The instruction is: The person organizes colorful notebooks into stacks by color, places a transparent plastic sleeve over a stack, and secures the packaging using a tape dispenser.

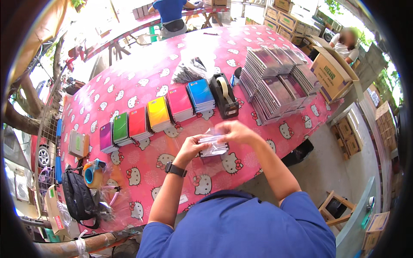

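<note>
Near the close edge of the counter (142, 160), just in front of our body, sits the bundle (214, 147) we are handling: a small white-edged stack with a clear, shiny film about it. Our left hand (192, 147) grasps its left side between thumb and fingers; a dark watch (175, 169) circles that wrist. Our right hand (238, 132) is over the bundle's upper right, blurred, so we cannot tell whether its fingers pinch the film or only brush it.

Beyond our hands, a slanting row of notebook stacks crosses the patterned pink cloth. From left to right we see the purple stack (106, 136), green stack (121, 125), red stack (138, 120), yellow stack (158, 111), pink stack (179, 99) and blue stack (200, 92). Just right of the blue one stands a black tape dispenser (228, 107); behind the row lies a clear bag (189, 71) with dark contents. Farther right, we have piles of wrapped notebooks (269, 92) near an open carton (329, 77). At our left lie a black backpack (78, 195) and, beside it, tape rolls (92, 175).
</note>
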`<state>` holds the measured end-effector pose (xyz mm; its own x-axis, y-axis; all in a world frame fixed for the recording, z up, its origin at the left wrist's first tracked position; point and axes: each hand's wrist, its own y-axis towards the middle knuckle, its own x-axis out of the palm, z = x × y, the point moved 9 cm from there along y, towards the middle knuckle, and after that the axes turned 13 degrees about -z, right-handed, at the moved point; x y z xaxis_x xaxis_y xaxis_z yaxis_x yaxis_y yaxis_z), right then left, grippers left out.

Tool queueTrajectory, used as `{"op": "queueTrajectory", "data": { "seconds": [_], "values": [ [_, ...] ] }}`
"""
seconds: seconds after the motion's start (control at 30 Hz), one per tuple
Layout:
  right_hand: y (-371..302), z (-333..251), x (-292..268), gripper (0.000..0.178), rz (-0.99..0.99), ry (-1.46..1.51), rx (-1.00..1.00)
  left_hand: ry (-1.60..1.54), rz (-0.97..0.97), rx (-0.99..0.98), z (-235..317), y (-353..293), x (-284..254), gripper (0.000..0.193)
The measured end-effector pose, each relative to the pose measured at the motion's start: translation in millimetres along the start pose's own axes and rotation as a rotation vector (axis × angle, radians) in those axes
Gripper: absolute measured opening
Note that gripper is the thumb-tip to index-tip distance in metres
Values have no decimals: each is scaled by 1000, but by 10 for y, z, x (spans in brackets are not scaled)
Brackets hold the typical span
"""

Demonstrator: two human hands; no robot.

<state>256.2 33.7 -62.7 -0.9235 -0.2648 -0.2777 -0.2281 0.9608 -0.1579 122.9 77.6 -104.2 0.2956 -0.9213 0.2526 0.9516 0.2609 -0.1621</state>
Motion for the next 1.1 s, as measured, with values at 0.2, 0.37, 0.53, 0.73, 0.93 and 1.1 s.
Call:
{"op": "queueTrajectory", "data": {
  "seconds": [0.2,0.37,0.53,0.73,0.93,1.1],
  "values": [
    [-15,77,252,21,42,422,-16,14,165,239,167,-88,-37,50],
    [-256,-322,200,19,288,-145,-338,166,69,146,183,-74,78,27],
    [-531,-669,382,41,150,-439,-490,111,-94,361,514,-287,257,85],
    [-727,-494,726,46,305,-953,-502,1231,186,436,579,-454,561,57],
    [-824,-680,685,34,267,-674,-476,1166,325,545,409,-580,549,53],
    [-765,-619,750,33,387,-770,-527,1206,348,517,416,-610,559,48]
  ]
}}
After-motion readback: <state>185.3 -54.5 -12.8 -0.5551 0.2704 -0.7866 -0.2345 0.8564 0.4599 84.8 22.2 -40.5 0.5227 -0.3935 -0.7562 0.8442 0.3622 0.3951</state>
